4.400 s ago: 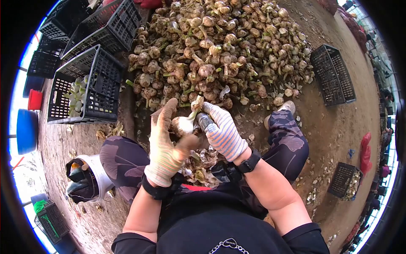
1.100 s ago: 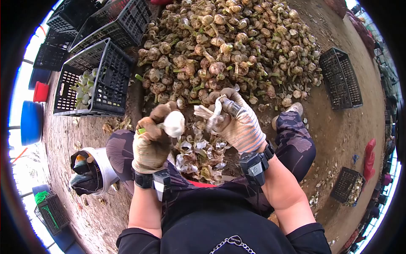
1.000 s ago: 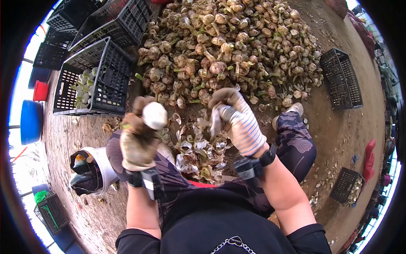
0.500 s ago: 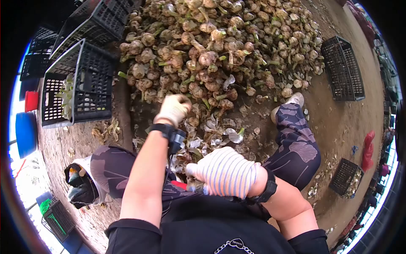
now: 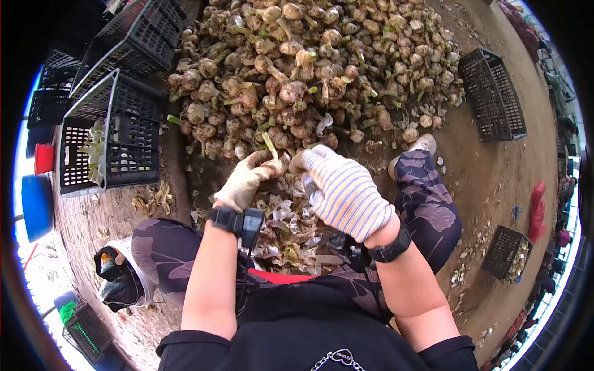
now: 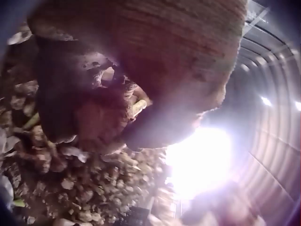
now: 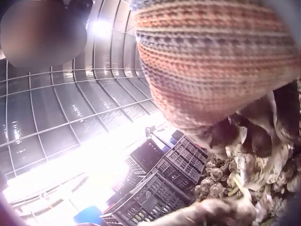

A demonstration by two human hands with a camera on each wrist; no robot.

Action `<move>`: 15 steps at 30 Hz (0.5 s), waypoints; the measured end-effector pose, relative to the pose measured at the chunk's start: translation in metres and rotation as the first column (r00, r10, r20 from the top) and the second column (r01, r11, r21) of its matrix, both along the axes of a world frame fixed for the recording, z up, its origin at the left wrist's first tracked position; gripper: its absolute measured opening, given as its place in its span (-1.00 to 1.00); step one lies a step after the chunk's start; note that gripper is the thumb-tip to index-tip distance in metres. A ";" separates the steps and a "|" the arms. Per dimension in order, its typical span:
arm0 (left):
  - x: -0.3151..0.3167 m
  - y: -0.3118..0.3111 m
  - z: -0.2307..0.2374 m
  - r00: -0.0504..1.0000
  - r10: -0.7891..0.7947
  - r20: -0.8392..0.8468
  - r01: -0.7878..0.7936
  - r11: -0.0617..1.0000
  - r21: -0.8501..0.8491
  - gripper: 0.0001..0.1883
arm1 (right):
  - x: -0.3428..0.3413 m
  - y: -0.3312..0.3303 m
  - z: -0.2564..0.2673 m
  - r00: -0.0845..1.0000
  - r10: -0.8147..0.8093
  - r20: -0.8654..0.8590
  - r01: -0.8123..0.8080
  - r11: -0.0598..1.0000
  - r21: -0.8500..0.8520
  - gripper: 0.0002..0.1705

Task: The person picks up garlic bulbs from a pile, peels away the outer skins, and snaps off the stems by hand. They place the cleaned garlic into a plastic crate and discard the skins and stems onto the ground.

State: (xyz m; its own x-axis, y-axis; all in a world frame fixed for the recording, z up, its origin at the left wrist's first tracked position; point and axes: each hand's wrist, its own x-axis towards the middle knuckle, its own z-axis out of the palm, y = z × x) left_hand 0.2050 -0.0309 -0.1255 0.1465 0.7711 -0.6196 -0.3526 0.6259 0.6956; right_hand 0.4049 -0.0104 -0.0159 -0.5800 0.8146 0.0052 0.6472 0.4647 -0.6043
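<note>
My gloved left hand grips a garlic bulb by its neck, the pale stem pointing up and away; the fingers hide most of the bulb. My right hand, in a striped glove with a grey wrap at the thumb, is close beside it with curled fingers. In the right wrist view, papery garlic skin hangs at those fingertips. A heap of unpeeled garlic lies just beyond both hands. Under them is a pile of loose skins.
A black crate at the left holds white garlic with green stems. More black crates stand behind it. Another crate is at the right of the heap. A white bucket stands beside the left leg.
My left hand carried a white peeled bulb leftward, reached the heap's near edge without it, and now holds another garlic bulb. My right hand dropped toward the lap, then rose beside the left.
</note>
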 end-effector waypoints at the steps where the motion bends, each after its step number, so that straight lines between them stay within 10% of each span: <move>1: -0.002 -0.001 0.014 0.997 -0.051 -0.056 0.058 0.991 0.118 -0.43 | -0.002 0.002 -0.005 0.995 -0.044 -0.090 0.045 0.999 0.007 -0.78; 4: 0.008 -0.017 0.079 0.933 -0.040 -0.358 0.162 0.935 0.317 -0.42 | -0.004 0.005 -0.033 0.982 -0.068 -0.175 0.047 0.992 -0.119 -0.57; 5: 0.009 -0.023 0.088 0.703 0.035 -0.710 0.376 0.830 0.413 -0.41 | -0.011 0.005 -0.021 0.970 -0.117 -0.213 0.049 0.953 -0.300 -0.51; 7: 0.011 -0.033 0.093 0.869 0.081 -0.489 0.138 0.907 0.397 -0.41 | -0.019 -0.001 -0.018 0.895 -0.292 -0.337 -0.056 0.677 -0.734 -0.49; 13: 0.022 -0.057 0.131 0.568 0.257 -0.782 0.454 0.695 0.558 -0.40 | -0.021 -0.014 0.011 0.785 -0.309 -0.537 -0.289 0.584 -0.758 -0.69; 15: 0.020 -0.061 0.125 0.491 0.272 -0.828 0.508 0.682 0.526 -0.40 | -0.016 -0.017 -0.002 0.912 -0.051 -0.407 -0.183 0.837 -0.516 -0.67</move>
